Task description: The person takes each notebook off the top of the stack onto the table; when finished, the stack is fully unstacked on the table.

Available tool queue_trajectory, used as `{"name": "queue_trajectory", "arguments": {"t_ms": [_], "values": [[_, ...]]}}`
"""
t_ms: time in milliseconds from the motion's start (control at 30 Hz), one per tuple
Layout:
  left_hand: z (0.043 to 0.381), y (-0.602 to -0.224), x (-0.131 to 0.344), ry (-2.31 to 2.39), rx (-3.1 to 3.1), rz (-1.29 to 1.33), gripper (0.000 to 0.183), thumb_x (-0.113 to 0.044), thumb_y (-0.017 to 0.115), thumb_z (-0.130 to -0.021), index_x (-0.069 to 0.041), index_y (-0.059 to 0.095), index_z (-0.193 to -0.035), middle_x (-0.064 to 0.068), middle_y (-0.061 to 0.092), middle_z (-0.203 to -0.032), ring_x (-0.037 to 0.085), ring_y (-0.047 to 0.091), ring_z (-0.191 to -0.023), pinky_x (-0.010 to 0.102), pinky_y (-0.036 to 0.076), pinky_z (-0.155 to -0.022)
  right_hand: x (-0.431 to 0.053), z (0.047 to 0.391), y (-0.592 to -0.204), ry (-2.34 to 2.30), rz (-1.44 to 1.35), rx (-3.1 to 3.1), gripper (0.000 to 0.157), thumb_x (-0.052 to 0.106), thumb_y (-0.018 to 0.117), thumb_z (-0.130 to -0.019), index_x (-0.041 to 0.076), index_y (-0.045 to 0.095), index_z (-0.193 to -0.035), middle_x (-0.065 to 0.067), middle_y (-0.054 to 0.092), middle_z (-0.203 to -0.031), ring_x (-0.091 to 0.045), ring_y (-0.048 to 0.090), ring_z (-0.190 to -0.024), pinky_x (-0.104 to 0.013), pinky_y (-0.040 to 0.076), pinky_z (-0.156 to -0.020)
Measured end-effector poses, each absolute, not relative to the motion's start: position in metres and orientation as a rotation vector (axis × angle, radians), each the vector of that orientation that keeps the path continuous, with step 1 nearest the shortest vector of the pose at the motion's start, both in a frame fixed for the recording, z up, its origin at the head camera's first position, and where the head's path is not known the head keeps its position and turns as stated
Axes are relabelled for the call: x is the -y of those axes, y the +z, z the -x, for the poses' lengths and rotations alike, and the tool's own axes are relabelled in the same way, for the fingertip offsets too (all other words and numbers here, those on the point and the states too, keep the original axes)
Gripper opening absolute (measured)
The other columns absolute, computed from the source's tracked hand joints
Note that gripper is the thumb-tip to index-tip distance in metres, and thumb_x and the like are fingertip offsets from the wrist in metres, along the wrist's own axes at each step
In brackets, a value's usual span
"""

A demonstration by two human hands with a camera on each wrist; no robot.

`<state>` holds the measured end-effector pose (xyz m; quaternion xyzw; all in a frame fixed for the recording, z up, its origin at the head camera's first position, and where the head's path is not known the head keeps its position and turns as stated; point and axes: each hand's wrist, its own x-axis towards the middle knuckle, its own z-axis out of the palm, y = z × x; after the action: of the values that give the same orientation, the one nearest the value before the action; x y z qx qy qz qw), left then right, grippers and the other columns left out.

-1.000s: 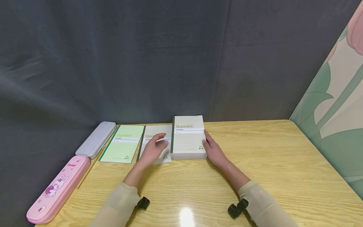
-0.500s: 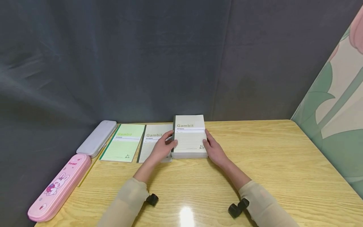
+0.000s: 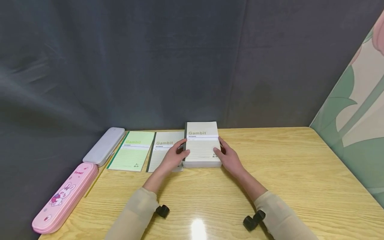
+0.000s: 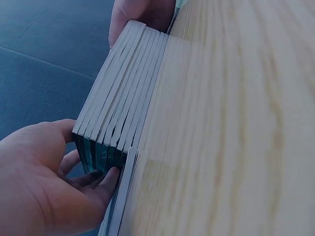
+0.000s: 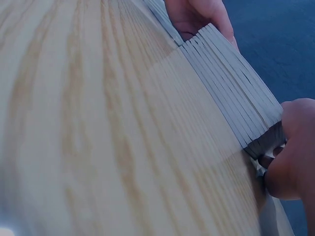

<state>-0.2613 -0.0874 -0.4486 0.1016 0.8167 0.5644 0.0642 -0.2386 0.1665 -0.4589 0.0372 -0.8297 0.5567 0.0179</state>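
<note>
A thick stack of white "Gambit" notebooks (image 3: pixel 202 143) with dark spines lies near the table's back edge. My left hand (image 3: pixel 173 157) grips its left side, thumb over the top cover and fingers along the spines. From the right, my right hand (image 3: pixel 231 161) holds the opposite side, its thumb on the cover's edge. The wrist views show the page edges (image 4: pixel 115 88) of several notebooks pressed together between both hands. A single white notebook (image 3: pixel 159 146) lies flat just left of the stack, partly hidden by my left hand. Beside it lies a green notebook (image 3: pixel 132 151).
A pink pencil case (image 3: pixel 64 200) with a rabbit picture and a pale lavender case (image 3: pixel 104 145) line the table's left edge. A thin yellow pencil (image 3: pixel 96 180) lies alongside them. Behind the wooden table (image 3: pixel 285 173) hangs a dark curtain (image 3: pixel 192 66).
My left hand has moved right from above the single white notebook and taken hold of the stack's left side. My right hand stays at the right side, its thumb slightly further onto the cover.
</note>
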Motion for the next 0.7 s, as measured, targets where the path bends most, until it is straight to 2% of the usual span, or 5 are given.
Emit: {"name": "queue_trajectory", "arguments": {"t_ms": [100, 200, 367, 533, 700], "values": [[0.2613, -0.4493, 0.0870, 1.709, -2.459, -0.312, 0.057, -0.026, 0.065, -0.101, -0.020, 0.045, -0.154, 0.019, 0.041, -0.155, 0.037, 0.043, -0.140, 0.049, 0.040, -0.111, -0.1668, 0.2380, -0.4572, 1.804, -0.057, 2.473, 0.064, 0.024, 0.065, -0.102, 0.005, 0.037, -0.156, -0.014, 0.042, -0.156, -0.030, 0.047, -0.138, -0.041, 0.041, -0.110], [0.2608, -0.4489, 0.0870, 1.705, -2.460, -0.304, 0.057, -0.026, 0.065, -0.101, -0.021, 0.045, -0.154, 0.018, 0.041, -0.156, 0.036, 0.043, -0.140, 0.049, 0.040, -0.111, -0.1661, 0.2362, -0.4539, 1.827, -0.012, 2.421, 0.059, 0.019, 0.070, -0.098, 0.003, 0.047, -0.151, -0.014, 0.047, -0.153, -0.029, 0.052, -0.134, -0.038, 0.046, -0.105], [0.2603, -0.4480, 0.0870, 1.701, -2.451, -0.293, 0.059, -0.028, 0.065, -0.101, -0.022, 0.043, -0.155, 0.014, 0.041, -0.156, 0.034, 0.043, -0.140, 0.047, 0.040, -0.111, -0.1638, 0.2341, -0.4514, 1.792, 0.044, 2.431, 0.049, 0.018, 0.069, -0.099, 0.005, 0.057, -0.144, -0.015, 0.051, -0.150, -0.030, 0.051, -0.134, -0.040, 0.044, -0.108], [0.2609, -0.4491, 0.0864, 1.689, -2.468, -0.289, 0.061, -0.029, 0.064, -0.102, -0.020, 0.039, -0.157, 0.013, 0.039, -0.158, 0.035, 0.041, -0.142, 0.047, 0.039, -0.112, -0.1639, 0.2352, -0.4532, 1.804, 0.070, 2.412, 0.044, 0.015, 0.066, -0.100, 0.006, 0.059, -0.142, -0.015, 0.052, -0.149, -0.029, 0.050, -0.135, -0.041, 0.042, -0.110], [0.2620, -0.4516, 0.0863, 1.663, -2.508, -0.321, 0.054, -0.028, 0.055, -0.106, -0.018, 0.040, -0.157, 0.017, 0.038, -0.158, 0.037, 0.041, -0.141, 0.047, 0.039, -0.112, -0.1673, 0.2379, -0.4534, 1.911, 0.113, 2.335, 0.042, 0.013, 0.065, -0.101, 0.003, 0.059, -0.141, -0.016, 0.053, -0.147, -0.026, 0.049, -0.134, -0.031, 0.045, -0.106]]}}
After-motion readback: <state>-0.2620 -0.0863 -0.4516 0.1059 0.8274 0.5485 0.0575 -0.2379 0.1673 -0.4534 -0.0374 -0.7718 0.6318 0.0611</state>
